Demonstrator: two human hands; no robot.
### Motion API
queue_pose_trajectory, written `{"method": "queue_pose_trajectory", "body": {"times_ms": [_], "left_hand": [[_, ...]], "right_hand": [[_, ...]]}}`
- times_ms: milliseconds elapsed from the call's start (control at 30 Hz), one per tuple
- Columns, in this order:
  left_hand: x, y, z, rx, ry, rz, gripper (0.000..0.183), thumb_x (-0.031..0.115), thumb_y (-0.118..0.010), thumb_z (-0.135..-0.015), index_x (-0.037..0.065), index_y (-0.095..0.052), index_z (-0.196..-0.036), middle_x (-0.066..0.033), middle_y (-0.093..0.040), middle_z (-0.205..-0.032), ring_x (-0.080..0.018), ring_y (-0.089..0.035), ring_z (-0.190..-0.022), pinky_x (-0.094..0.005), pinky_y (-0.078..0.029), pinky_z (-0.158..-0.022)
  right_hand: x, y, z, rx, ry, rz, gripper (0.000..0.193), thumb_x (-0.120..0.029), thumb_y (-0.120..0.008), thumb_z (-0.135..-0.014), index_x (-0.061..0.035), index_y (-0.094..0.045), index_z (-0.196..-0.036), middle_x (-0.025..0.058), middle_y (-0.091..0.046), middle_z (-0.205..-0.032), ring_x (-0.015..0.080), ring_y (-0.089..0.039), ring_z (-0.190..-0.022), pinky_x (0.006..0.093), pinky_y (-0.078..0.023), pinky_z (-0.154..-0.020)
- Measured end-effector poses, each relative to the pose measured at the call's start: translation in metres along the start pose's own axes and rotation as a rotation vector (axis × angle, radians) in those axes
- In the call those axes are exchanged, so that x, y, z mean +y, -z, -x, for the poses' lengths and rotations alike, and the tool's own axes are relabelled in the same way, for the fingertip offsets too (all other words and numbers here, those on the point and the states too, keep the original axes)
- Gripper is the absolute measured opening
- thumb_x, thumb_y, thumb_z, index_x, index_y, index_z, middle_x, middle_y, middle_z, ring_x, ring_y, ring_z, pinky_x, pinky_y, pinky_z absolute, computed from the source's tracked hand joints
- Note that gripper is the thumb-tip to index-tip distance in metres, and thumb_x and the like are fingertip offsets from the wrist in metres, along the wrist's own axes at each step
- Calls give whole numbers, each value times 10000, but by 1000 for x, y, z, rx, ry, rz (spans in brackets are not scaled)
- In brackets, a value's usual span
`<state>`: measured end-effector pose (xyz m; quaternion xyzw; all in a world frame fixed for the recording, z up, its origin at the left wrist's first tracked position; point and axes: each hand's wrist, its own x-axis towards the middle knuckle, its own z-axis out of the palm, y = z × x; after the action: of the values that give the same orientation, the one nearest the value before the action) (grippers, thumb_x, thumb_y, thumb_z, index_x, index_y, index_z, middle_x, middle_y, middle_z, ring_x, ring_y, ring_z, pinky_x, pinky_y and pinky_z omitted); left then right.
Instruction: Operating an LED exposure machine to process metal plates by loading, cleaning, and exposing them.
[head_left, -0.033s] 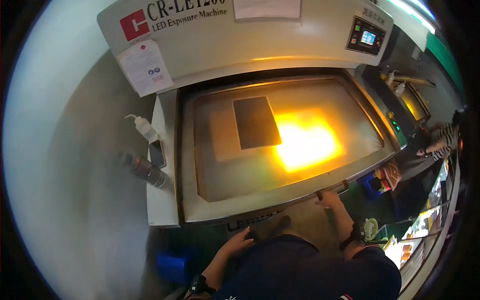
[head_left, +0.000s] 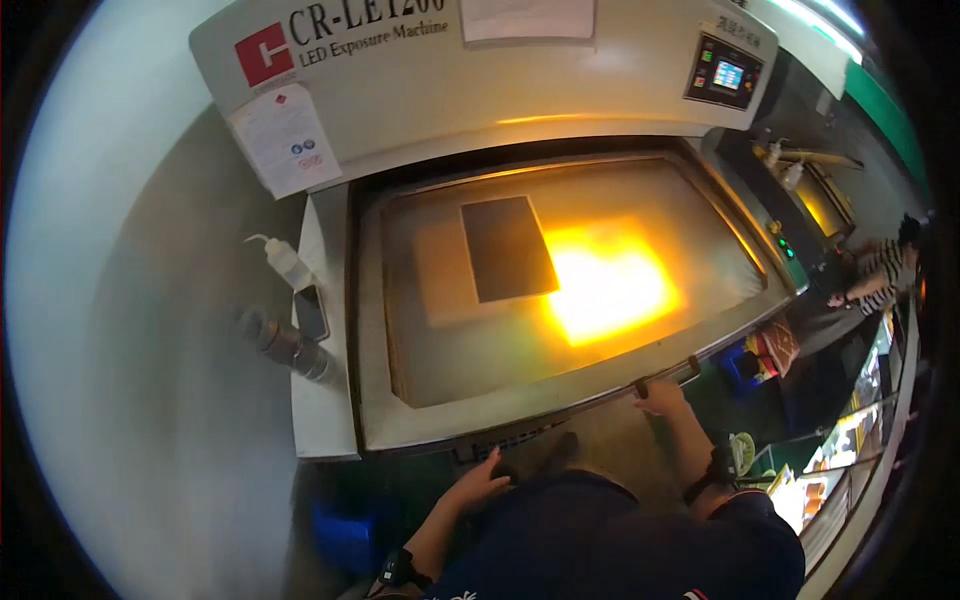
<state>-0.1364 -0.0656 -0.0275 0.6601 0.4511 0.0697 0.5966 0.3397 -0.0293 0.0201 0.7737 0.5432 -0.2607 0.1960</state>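
A wide exposure machine fills the middle, its framed bed (head_left: pixel 420 425) covered by a hazy clear sheet. Under the sheet lies a dark rectangular panel (head_left: pixel 508 250) with a thin pale border, and bright yellow light (head_left: pixel 615 285) glows beside it. My right hand (head_left: pixel 660 397) is closed on the left part of a handle (head_left: pixel 690 370) at the frame's front edge. My left hand (head_left: pixel 478 485) hangs below the front edge, apart from the machine, thumb raised and fingers loosely extended. Nothing shows in it.
A white squeeze bottle (head_left: pixel 285 262), a phone (head_left: pixel 311 313) and a grey bottle (head_left: pixel 290 345) stand or lie on the left ledge. The control panel (head_left: pixel 724 73) is at upper right. Another person (head_left: pixel 880 278) in striped sleeves is at far right. A blue bin (head_left: pixel 345 535) sits lower left.
The whole view has shifted very slightly. My hands, the panel and the frame keep their places relative to one another.
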Motion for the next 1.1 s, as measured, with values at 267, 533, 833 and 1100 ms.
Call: {"method": "queue_pose_trajectory", "body": {"times_ms": [267, 533, 833, 1100], "left_hand": [[129, 37, -67, 413, -647, 669, 969, 391, -750, -829, 86, -159, -1535, -91, -246, -1573, -297, -318, -1422, -477, -329, -1126], [248, 88, -78, 491, -1101, 957, 1017, 520, -722, -796, 115, -172, -1548, -102, -254, -1576, -312, -313, -1428, -566, -339, -1118], [318, 126, -61, 519, -1037, 1044, 1008, 612, -632, -827, 37, -200, -1532, -159, -256, -1579, -366, -263, -1447, -603, -266, -1140], [344, 169, -57, 375, -1215, 1041, 852, 571, -526, -924, 19, -249, -1512, -192, -275, -1562, -374, -247, -1443, -581, -175, -1180]], "right_hand": [[-20, 168, 135, 591, 76, 13, 439, -440, -741, -756, -45, -691, -940, 153, -668, -830, 365, -659, -871, 473, -503, -854], [-58, 101, 106, 1309, 536, -236, 661, -288, -784, -755, -181, -530, -1356, 173, -430, -1438, 446, -381, -1333, 650, -233, -1101], [-125, 71, -115, 573, 715, -153, 497, -328, -659, -886, -95, -523, -1303, 184, -533, -1343, 413, -422, -1316, 525, -334, -1108], [-116, 85, -254, 613, 341, -377, 485, -348, -673, -873, -87, -547, -1261, 174, -569, -1296, 399, -458, -1288, 518, -350, -1095]]}}
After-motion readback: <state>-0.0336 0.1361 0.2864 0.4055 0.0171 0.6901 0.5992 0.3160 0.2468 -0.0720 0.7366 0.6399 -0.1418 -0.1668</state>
